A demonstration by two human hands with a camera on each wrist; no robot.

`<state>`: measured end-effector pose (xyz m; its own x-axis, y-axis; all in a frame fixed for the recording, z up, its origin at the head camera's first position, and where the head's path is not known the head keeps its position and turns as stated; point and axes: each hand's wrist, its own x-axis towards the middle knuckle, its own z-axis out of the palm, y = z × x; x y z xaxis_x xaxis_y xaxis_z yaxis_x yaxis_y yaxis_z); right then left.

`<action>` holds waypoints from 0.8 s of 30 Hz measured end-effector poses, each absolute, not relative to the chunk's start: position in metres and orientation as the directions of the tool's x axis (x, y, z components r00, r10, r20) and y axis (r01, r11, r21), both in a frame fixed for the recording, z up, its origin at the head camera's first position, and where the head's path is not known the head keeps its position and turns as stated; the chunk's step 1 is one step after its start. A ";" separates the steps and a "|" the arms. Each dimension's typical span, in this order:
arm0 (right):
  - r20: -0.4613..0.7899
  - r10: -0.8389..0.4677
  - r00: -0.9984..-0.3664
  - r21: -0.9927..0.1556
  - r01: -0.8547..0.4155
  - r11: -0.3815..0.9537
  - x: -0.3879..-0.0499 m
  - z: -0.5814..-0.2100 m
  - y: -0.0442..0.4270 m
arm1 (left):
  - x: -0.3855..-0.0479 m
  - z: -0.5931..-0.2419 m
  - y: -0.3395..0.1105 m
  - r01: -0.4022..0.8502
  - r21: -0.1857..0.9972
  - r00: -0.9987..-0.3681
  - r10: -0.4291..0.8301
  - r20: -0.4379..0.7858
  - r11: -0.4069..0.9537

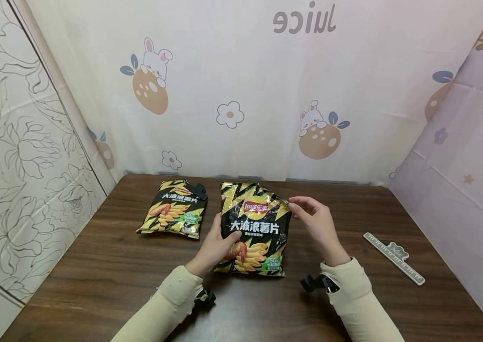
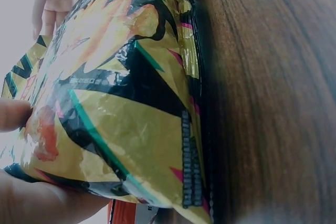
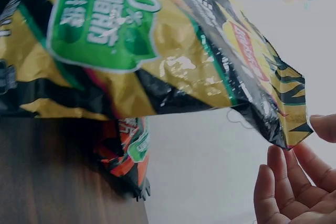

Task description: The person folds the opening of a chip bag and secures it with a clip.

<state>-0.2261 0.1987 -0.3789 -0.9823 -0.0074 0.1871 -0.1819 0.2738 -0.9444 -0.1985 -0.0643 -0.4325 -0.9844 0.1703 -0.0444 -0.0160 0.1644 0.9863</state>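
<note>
A yellow-and-black bag of potato chips (image 1: pixel 256 228) is held up in the middle of the table. My left hand (image 1: pixel 216 244) grips its left side, thumb on the front; the other fingers are hidden behind it. In the left wrist view, a thumb and finger show at the bag's (image 2: pixel 126 108) edge. My right hand (image 1: pixel 316 223) pinches the upper right corner, where the top edge slopes down. The right wrist view shows that hand's thumb and fingertips around the corner of the bag (image 3: pixel 294 114).
To the left lies a second chip bag (image 1: pixel 173 211) with a black clip (image 1: pixel 198 191) on its upper right corner. A long white bag clip (image 1: pixel 394 259) lies at the right. Behind the dark wooden table (image 1: pixel 109 280) hangs a printed curtain (image 1: pixel 233 61).
</note>
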 end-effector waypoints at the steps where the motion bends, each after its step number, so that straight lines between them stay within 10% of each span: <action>1: 0.183 -0.013 -0.983 -0.941 -0.179 0.288 -0.226 -0.380 0.200 | -0.198 -0.433 -0.064 -0.017 0.986 -0.984 0.172 -0.046 0.163; 24: 0.105 0.038 -0.994 -0.944 -0.088 0.317 -0.228 -0.386 0.199 | -0.198 -0.431 -0.063 -0.017 0.981 -0.988 0.149 -0.046 0.191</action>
